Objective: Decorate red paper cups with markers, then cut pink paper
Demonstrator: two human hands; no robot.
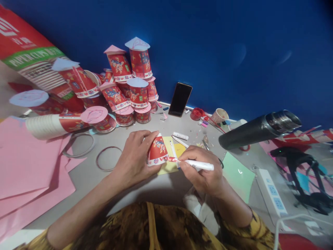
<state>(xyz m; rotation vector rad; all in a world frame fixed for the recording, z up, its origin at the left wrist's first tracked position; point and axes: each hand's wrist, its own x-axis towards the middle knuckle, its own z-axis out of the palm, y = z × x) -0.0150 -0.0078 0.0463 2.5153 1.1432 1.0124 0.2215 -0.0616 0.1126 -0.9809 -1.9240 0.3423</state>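
My left hand point(139, 152) is closed around a red printed paper cup point(158, 148), which stands upside down with its wide white rim toward me. Small red and purple marks decorate the white band along that rim. In my right hand point(201, 170) is a white marker point(199, 164), its red tip at or very near the cup's band; contact is hard to make out. Under the cup lie yellow paper notes point(168, 167). Just beyond them rest a white marker cap or pen point(180, 135) and another slim white pen point(172, 148).
Stacked decorated cups point(140, 62) with paper cone tops rise at the back left. Pink paper sheets point(26, 156) cover the left side. A phone point(180, 99) leans against the blue wall. To the right are a dark tumbler point(249, 132), green paper point(238, 177) and a power strip point(272, 191).
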